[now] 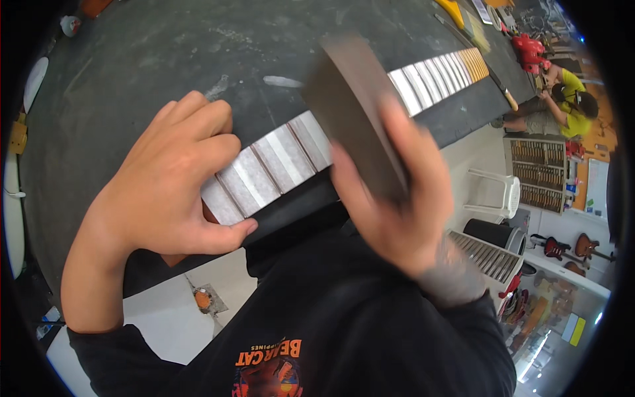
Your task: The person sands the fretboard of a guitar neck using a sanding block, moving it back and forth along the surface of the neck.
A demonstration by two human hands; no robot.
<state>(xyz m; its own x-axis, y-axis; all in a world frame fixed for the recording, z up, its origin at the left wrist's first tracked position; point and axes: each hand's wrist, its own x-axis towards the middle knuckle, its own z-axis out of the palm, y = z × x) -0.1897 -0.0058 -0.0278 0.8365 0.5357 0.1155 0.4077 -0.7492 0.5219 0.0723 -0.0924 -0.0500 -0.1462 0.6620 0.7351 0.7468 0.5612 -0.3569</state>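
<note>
A guitar neck [278, 162] lies slantwise over the dark workbench, its fretboard covered in pale strips between the frets. My left hand [169, 165] grips its near-left end, the fingers curled over the far edge and the thumb along the near edge. Across the middle of the fretboard sits a long dark brown block [354, 106], blurred by motion. My right hand [410, 198] clasps this block, thumb on one side and fingers on the other. The block's underside is hidden, as is the stretch of frets beneath it. Toward the far right end the fretboard turns tan.
Beyond the neck's far end lie a long tool with a wooden handle [510, 100] and a yellow-handled tool [451, 9]. A red vise [529, 53] stands at the bench's far right. Past it, a person in a yellow shirt [577, 122] works. A white stool [493, 193] stands right.
</note>
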